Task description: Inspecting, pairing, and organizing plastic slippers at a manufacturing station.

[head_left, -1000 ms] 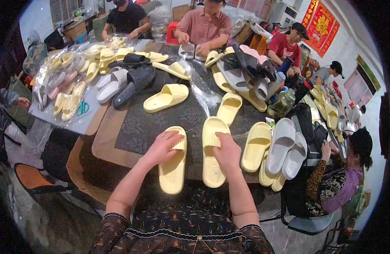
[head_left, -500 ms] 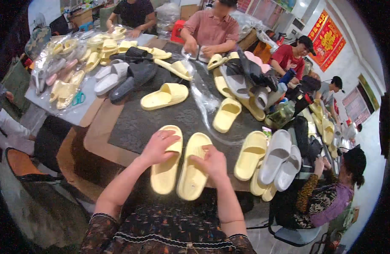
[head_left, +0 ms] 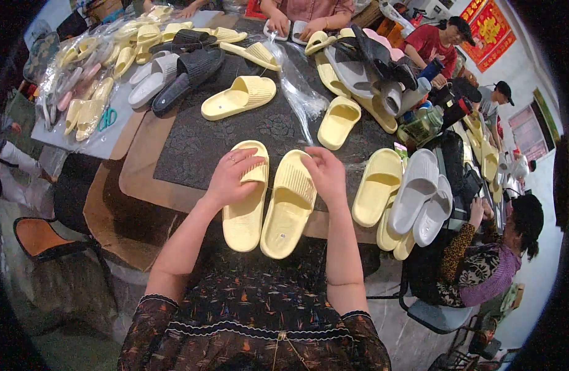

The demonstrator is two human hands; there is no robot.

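I hold a pair of yellow slippers side by side at the near edge of the tabletop point(head_left: 145, 176), their heels toward me. My left hand point(head_left: 235, 175) curls its fingers over the ribbed strap of the left slipper point(head_left: 242, 226); its thumb is hidden. My right hand point(head_left: 326, 176), fingers bent, sits at the outer side of the right slipper's strap; I cannot tell whether it pinches the right slipper point(head_left: 284, 213), which bears a small white label point(head_left: 282, 235) near its heel. Beyond them, a single yellow slipper point(head_left: 225, 106) lies on the dark mat point(head_left: 191, 145), and clear plastic wrap point(head_left: 297, 93) trails nearby. To my right stand grey slippers point(head_left: 413, 191), overlapping yellow ones; at far left, teal scissors point(head_left: 107, 119) rest beside bagged footwear point(head_left: 86, 117). Across from me, a co-worker in a pink shirt point(head_left: 312, 8) handles light slippers point(head_left: 299, 31).
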